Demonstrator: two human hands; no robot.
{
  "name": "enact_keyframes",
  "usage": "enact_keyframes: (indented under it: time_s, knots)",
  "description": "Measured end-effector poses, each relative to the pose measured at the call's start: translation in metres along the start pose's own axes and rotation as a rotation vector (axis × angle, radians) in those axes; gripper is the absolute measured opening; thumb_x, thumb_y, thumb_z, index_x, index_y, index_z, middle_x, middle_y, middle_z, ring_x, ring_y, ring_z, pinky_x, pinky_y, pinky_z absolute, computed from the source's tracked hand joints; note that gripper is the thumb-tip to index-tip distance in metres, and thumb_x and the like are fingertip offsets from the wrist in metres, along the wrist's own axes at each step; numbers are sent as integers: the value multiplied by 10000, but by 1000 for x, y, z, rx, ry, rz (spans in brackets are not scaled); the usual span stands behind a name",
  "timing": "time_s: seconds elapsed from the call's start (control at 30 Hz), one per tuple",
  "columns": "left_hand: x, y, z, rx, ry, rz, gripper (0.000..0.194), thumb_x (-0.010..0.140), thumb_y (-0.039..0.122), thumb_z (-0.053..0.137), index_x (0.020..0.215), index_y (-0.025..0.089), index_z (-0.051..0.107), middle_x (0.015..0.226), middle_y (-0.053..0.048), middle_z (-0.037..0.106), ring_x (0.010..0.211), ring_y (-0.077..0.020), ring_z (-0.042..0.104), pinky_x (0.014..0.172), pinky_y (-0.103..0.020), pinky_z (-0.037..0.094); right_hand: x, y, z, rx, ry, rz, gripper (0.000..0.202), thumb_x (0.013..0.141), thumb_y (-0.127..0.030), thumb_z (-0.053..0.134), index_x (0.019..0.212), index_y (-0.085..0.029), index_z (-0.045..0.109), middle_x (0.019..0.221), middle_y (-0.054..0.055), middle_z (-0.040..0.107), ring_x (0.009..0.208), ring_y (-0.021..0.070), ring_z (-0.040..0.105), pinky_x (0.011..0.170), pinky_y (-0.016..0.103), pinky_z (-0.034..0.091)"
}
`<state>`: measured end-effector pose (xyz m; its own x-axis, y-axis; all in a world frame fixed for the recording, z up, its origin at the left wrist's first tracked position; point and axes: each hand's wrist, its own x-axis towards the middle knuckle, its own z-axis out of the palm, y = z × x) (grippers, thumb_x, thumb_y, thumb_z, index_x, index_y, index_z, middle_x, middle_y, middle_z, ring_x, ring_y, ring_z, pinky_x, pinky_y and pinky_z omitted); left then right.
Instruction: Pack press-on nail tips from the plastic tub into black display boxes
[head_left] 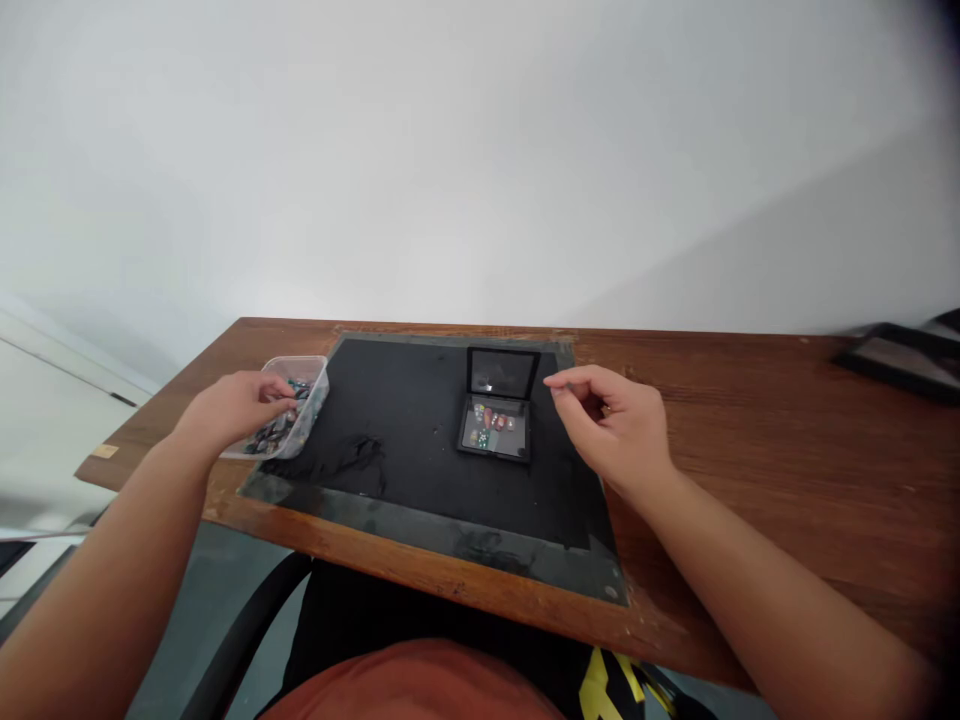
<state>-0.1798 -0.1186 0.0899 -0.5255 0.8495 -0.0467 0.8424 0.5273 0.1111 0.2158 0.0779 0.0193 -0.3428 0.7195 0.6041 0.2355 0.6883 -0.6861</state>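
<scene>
At the left, a clear plastic tub (319, 385) holds many small shiny pieces in green, silver and dark tones. My left hand (247, 405) reaches over it, thumb and fingertips close together at the pieces; what they hold, if anything, is too small to make out. A small black case (493, 458) stands with its lid raised on the dark mat, with several small pink, silver and green decorated pieces (495, 420) inside. Right of the case, my right hand (611, 415) is raised with thumb and index finger pinched together around something tiny that I cannot name.
A black mat (420, 430) with a grey border covers the middle of the wooden table (750, 430). Dark flat frame-like objects (900, 362) lie at the far right. A white wall rises behind the table. A black chair armrest (251, 630) is below the front edge.
</scene>
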Motion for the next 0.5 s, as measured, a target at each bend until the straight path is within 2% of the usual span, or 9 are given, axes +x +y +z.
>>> enact_keyframes:
  time_s: [0.23,0.37,0.5]
  knots:
    - [-16,13,-20,-26,178,-52,397,834,614,656,971,255,756,821,6,763,774,-221,689,616,-270,450,1,0,0,-3,-31,6,157,881,-270,602,863,-208,745,564,-37,535,474,103,438,489,260,355]
    - [-20,26,-26,-57,222,-121,455,811,662,670,1015,263,755,881,-3,775,850,-246,699,634,-294,462,1,2,1,6,-48,-12,159,883,-264,598,863,-205,745,567,-41,524,478,98,436,495,256,358]
    - [-18,35,-30,17,282,-159,467,781,691,677,963,276,790,859,3,776,797,-242,687,583,-285,430,1,2,1,9,-53,-15,165,883,-264,594,856,-202,745,565,-44,510,478,97,432,505,258,363]
